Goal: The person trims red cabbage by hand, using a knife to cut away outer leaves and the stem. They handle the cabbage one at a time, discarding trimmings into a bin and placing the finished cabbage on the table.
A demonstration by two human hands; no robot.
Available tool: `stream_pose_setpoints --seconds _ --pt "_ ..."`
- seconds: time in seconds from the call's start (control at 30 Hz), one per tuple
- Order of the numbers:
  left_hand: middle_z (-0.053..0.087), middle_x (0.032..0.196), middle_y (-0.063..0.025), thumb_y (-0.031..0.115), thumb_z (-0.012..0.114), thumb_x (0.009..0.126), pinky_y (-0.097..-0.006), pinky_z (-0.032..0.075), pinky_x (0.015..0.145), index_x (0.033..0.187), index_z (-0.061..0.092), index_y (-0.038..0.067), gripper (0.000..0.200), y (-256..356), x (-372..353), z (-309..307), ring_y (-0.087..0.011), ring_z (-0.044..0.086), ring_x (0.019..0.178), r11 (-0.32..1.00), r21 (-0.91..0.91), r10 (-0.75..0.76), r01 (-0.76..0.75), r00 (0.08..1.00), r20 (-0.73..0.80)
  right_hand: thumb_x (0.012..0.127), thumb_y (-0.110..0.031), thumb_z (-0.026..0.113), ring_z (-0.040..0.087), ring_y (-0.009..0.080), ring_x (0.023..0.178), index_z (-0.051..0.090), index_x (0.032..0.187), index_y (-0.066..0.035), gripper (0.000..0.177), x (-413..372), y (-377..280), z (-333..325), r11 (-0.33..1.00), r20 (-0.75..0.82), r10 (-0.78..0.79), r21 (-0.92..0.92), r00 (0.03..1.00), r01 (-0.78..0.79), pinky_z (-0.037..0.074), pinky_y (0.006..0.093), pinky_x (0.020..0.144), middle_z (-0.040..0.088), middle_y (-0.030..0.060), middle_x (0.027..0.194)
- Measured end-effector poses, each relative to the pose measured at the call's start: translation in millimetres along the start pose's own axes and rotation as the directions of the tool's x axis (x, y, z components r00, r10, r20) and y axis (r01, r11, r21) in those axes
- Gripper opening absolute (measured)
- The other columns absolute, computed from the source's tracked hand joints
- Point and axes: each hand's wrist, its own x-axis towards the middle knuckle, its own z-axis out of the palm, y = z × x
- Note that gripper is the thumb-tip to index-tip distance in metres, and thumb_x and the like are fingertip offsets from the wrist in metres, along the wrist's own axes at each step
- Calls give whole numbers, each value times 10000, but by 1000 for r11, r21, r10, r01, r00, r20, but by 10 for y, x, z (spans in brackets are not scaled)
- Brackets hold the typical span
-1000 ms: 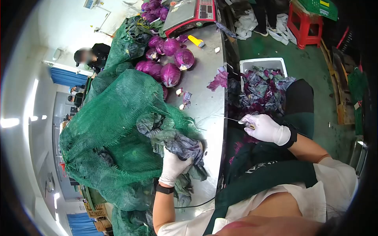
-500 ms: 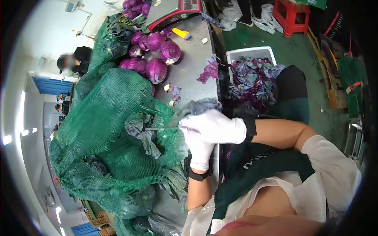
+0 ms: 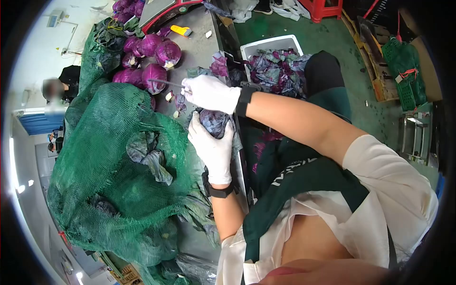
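Observation:
My left hand (image 3: pixel 211 149), in a white glove, is closed around a red cabbage (image 3: pixel 213 122) with dull bluish-purple outer leaves, near the edge of the metal table. My gloved right hand (image 3: pixel 209 93) grips a knife (image 3: pixel 166 82) just above that cabbage. Its thin blade points left, over the trimmed cabbages, and the handle is mostly hidden in my fingers. Beside the hands lie small cut pieces and a torn leaf (image 3: pixel 179 102). A green mesh sack (image 3: pixel 109 142) spreads out left of my left hand, with loose outer leaves (image 3: pixel 159 166) on it.
Glossy trimmed red cabbages (image 3: pixel 154 76) are grouped by a yellow-handled tool (image 3: pixel 180 31) and a red-edged scale (image 3: pixel 164 14). Next to my leg, a white crate (image 3: pixel 244 52) holds discarded leaves. A red stool (image 3: pixel 327 9) stands on the green floor. Another person (image 3: pixel 69 80) is beyond the sacks.
My hands were together over the cabbage. Now my right hand has drawn away upward with the knife, while my left hand keeps the cabbage, now plainly visible. The whole view has shifted.

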Motion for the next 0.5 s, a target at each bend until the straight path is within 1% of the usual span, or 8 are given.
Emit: stream_pose_setpoints --seconds 0.07,0.1,0.13,0.17,0.23,0.3,0.37,0.5 --pt "533 1242 -238 227 821 736 -441 407 1035 1347 437 -51 774 66 -58 -12 -389 514 1179 997 70 -21 23 1000 -21 907 -216 569 654 382 757 602 944 -46 178 -7 249 3 977 -52 -178 -128 983 170 516 449 685 667 178 817" --pt "533 1242 -238 227 821 736 -441 407 1035 1347 437 -51 774 59 -163 12 -389 514 1179 997 76 -7 9 1000 -27 903 -225 566 639 368 745 603 938 -56 177 54 953 177 723 58 -577 -427 815 542 505 439 672 650 167 800" --pt "525 1267 -246 233 822 745 -435 394 1058 1340 437 -60 767 -39 -278 33 -381 508 1204 995 -38 -100 97 992 -81 924 -243 555 632 347 737 603 913 -61 188 -86 961 116 998 -212 43 -42 976 -53 495 439 672 632 157 783" --pt "518 1292 -253 239 823 754 -430 382 1080 1333 438 -70 761 -156 -288 38 -374 503 1229 973 -163 -184 161 973 -139 945 -259 549 636 335 762 595 884 -55 218 -156 913 14 975 -123 221 51 967 -217 491 445 688 623 160 782" --pt "495 1327 -258 227 833 759 -417 374 1097 1342 427 -90 778 -156 -304 -6 -364 495 1253 945 -235 -258 227 960 -111 955 -277 579 654 351 834 648 1024 -54 243 -257 670 -107 981 -69 175 94 982 -168 511 419 770 665 150 868" --pt "480 1308 -251 259 832 761 -426 405 1067 1357 431 -67 789 -170 -290 8 -378 507 1228 983 -143 -145 118 970 -195 939 -276 571 655 347 900 653 1005 -88 215 -366 454 -244 997 -231 -18 70 973 36 502 436 754 670 145 862" --pt "475 1292 -246 276 830 760 -433 419 1049 1366 432 -51 795 -21 -209 -97 -386 508 1217 980 -69 -195 189 976 -95 930 -281 581 666 350 871 657 1047 -97 230 -502 362 -430 988 -97 -136 58 986 142 507 446 745 672 143 839" --pt "475 1265 -215 322 847 704 -460 457 985 1312 472 -11 788 109 -113 -241 -395 521 1150 974 136 -189 180 980 59 904 -264 583 665 381 739 601 928 -45 220 -978 87 -675 996 350 77 -71 933 -55 510 483 643 654 160 760"
